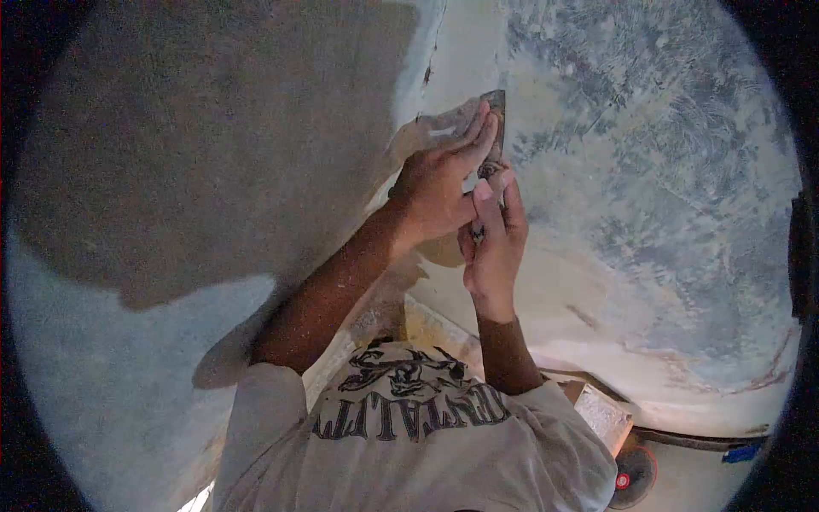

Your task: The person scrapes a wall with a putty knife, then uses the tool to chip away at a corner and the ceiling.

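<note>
A putty knife [498,128] with a worn, stained metal blade points up along the wall's corner strip. My right hand [496,256] is closed around its handle, thumb and forefinger near the base of the blade. From the left, my left hand [435,183] reaches across, its fingers together and stretched along the blade, pressing on it. Its thumb side lies against the handle, partly hidden by my right hand. Around the blade is pale, smooth filler [469,60], with a dark crack running down its left side.
Mottled grey-white wall [648,154] spreads to the right. A large shadow covers the wall [205,154] on the left. Low at the right are a white block-like object [604,416], a dark round object [636,478] with a red centre, and a blue item [740,452].
</note>
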`<state>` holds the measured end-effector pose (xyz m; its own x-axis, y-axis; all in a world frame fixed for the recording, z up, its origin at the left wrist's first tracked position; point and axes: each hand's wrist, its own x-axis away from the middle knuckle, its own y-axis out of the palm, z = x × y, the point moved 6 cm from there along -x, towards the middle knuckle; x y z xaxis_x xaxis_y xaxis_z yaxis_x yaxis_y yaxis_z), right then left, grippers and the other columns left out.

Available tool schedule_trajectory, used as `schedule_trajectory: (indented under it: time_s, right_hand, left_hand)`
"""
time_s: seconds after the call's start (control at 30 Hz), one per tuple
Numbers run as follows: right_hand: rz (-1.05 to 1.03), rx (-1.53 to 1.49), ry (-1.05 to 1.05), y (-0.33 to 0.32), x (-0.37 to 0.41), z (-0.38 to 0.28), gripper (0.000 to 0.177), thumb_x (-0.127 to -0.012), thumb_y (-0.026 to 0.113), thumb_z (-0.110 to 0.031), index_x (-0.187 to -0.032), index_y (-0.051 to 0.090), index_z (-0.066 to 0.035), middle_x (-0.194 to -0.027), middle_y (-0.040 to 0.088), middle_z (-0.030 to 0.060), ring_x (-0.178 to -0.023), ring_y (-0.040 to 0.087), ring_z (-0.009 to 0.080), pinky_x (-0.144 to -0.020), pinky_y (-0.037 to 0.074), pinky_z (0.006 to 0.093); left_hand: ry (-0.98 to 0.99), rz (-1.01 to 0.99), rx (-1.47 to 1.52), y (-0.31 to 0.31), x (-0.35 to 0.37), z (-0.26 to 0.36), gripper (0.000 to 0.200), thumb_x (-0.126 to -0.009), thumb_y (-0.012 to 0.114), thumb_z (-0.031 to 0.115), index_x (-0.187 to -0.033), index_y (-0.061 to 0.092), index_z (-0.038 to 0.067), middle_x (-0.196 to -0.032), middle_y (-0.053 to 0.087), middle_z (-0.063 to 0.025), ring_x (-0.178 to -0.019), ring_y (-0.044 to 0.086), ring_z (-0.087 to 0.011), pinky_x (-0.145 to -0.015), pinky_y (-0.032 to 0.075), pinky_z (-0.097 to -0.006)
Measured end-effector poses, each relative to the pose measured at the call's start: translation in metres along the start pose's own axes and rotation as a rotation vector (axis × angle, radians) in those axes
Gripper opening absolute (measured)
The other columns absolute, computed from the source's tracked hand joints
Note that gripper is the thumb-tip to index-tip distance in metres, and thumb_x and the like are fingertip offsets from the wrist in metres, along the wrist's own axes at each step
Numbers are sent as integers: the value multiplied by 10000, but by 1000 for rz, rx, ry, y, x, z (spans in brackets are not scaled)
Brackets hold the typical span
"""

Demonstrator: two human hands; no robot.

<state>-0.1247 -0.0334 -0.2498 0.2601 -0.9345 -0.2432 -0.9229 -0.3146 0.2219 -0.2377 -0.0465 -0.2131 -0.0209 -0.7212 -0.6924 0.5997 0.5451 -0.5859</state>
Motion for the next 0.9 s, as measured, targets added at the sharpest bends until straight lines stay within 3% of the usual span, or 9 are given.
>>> schedule_trajectory:
  time_s: [0.13, 0.23, 0.27, 0.33, 0.37, 0.43, 0.73, 0.83, 0.9]
  right_hand:
    - [-33, -51, 4, 8, 0, 0, 422, -986, 611, -222, -1367, 518, -67, -770, 548, -66, -486, 400, -10, -374, 288, 175]
    - [10, -90, 42, 3, 5, 9, 524, -963, 659, -305, -1375, 520, -13, -1123, 612, 28, -956, 552, 100, -803, 467, 245]
    - [-7, -108, 56, 0, 10, 4, 519, -963, 659, -296, -1374, 518, -13, -1127, 611, 28, -963, 552, 97, -800, 466, 236]
    - [-3, -146, 52, 3, 5, -5, 477, -968, 646, -260, -1366, 520, -29, -1006, 595, -1, -806, 505, 61, -654, 404, 210]
    - [27, -174, 48, 10, 1, -4, 443, -973, 631, -232, -1359, 523, -44, -881, 579, -29, -642, 458, 28, -509, 342, 193]
    - [35, -192, 43, 11, 0, -5, 417, -972, 626, -207, -1350, 527, -58, -749, 565, -56, -475, 411, -4, -366, 277, 175]
    - [8, -136, 134, 10, -16, 4, 414, -973, 631, -245, -1332, 547, -57, -702, 530, -63, -447, 381, 10, -376, 258, 187]
    - [-1, -81, 91, 8, -3, 3, 426, -986, 614, -266, -1349, 527, -61, -713, 533, -59, -444, 382, 15, -378, 264, 189]
    - [-45, -28, 20, -2, 0, 10, 445, -990, 608, -280, -1368, 509, -69, -724, 538, -53, -442, 389, 16, -377, 271, 190]
  left_hand:
    - [-20, 10, -9, -3, -1, -1, 765, -857, 620, 208, -1521, 297, 8, -1571, 301, -205, -1323, 486, -368, -1076, 430, -399]
    - [-5, -35, -36, 1, 5, 2, 743, -871, 606, 192, -1520, 297, 5, -1571, 293, -211, -1340, 465, -369, -1083, 423, -395]
    - [14, -39, -57, 2, 4, 3, 735, -876, 601, 189, -1520, 297, 5, -1570, 293, -213, -1346, 459, -370, -1086, 420, -394]
    - [-20, 6, 8, 1, -4, 1, 730, -881, 598, 184, -1521, 295, 5, -1568, 293, -218, -1352, 450, -370, -1093, 410, -399]
    - [-48, 19, 45, 3, -3, 0, 728, -883, 596, 182, -1521, 295, 6, -1567, 292, -221, -1355, 446, -370, -1097, 405, -402]
    - [18, 25, -38, -1, -5, -1, 734, -876, 602, 166, -1520, 292, -1, -1567, 285, -229, -1321, 475, -392, -1069, 430, -421]
    - [19, 71, -131, -11, -11, -4, 733, -879, 606, 173, -1507, 289, -31, -1570, 280, -226, -1259, 531, -401, -1017, 477, -431]
    - [29, 76, -16, -11, -5, 3, 654, -924, 608, 258, -1483, 384, 2, -1509, 384, -264, -1408, 375, -400, -1170, 299, -423]
    - [-29, 29, 84, 1, 3, 1, 662, -917, 616, 249, -1488, 380, 11, -1515, 384, -253, -1408, 380, -391, -1174, 294, -411]
